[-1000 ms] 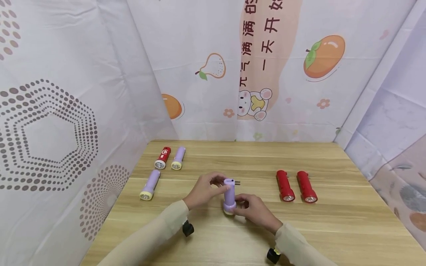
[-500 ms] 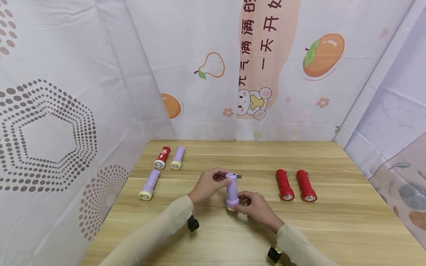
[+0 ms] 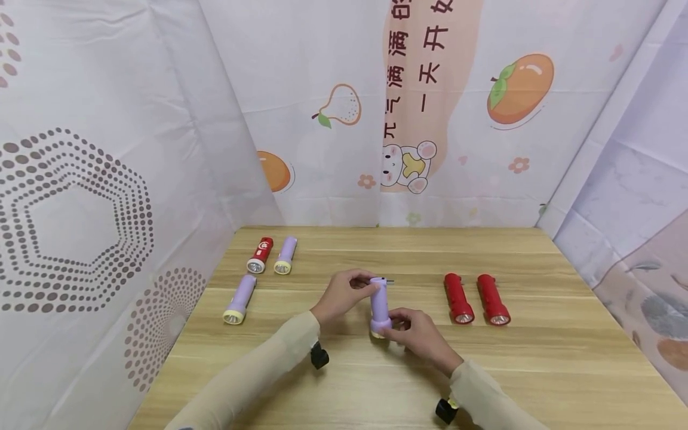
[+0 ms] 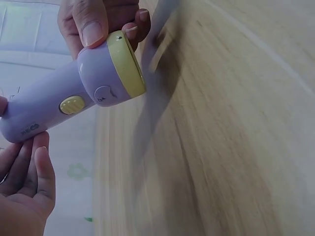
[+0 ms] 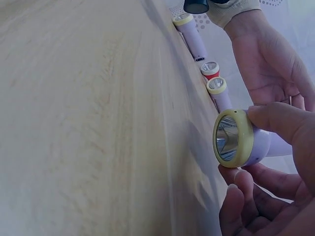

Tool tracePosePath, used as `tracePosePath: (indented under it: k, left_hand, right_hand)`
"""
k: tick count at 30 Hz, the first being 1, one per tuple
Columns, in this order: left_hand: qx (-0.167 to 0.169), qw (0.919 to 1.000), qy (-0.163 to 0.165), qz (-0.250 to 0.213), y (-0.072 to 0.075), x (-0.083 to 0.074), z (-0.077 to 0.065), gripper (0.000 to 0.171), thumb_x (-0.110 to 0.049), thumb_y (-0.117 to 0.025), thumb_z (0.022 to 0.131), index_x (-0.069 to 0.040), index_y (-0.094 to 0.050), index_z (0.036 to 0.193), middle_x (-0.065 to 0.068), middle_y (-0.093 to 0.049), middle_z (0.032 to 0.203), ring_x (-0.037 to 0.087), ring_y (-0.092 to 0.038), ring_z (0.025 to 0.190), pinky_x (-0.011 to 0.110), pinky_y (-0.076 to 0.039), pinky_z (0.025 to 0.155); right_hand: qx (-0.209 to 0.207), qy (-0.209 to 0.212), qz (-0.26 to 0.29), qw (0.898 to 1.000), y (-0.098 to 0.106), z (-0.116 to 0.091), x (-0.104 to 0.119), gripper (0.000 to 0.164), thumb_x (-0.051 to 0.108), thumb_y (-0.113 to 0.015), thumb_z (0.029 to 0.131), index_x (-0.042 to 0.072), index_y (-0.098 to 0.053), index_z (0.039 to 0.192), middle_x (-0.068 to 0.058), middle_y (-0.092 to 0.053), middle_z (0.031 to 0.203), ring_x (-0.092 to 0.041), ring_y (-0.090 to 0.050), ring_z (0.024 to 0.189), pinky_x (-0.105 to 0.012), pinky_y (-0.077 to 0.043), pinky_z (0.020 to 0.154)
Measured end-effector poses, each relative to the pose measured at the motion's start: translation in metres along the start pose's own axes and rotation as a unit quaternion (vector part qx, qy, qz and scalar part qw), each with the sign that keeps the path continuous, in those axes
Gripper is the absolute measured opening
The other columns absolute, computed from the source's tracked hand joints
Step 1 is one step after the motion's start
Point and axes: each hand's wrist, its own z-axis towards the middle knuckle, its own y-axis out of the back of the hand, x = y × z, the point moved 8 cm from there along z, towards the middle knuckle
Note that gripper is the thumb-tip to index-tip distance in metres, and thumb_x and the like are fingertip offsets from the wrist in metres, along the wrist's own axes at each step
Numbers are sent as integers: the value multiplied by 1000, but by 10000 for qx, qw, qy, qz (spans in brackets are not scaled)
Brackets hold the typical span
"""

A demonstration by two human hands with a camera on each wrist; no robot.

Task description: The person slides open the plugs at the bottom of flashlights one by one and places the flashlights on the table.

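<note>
Purple flashlight held, two red flashlights rightward.

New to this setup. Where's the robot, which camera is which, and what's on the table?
No robot here: just a person's bare hands in pale sleeves. The wide picture comes from a camera worn on the head, looking forward and down. The two close-ups come from cameras on each wrist; the small black blocks at the wrists are probably those.

Both hands hold a purple flashlight, lens end downward: the left hand pinches the tail end, the right hand grips the lens end.

On the wooden table, near its left edge, lie two purple flashlights with yellow rims and a red flashlight with a white rim. Toward the right lie two red flashlights.
</note>
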Motion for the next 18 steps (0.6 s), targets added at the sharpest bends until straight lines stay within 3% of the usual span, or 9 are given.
tracePosePath:
  k: [8, 18]
  left_hand:
    - [8, 9998, 183, 3, -6, 3, 11, 31, -39, -78, 93, -19, -76, 117, -8, -74, 107, 13, -69, 95, 33, -57, 85]
    - [11, 9998, 181, -40, -18, 7, 26, 34, -40, -78, 92, -16, -76, 116, -5, -74, 105, 14, -69, 94, 33, -57, 83]
  right_hand:
    - [-93, -80, -104, 9999, 11, 3, -4, 45, 34, -84, 88, 6, -72, 121, -2, -72, 101, -18, -60, 82, -27, -50, 62]
    - [-246, -309, -163, 9991, 21, 2, -6, 46, 35, -84, 87, 4, -72, 120, -3, -73, 102, -18, -62, 85, -30, -53, 65]
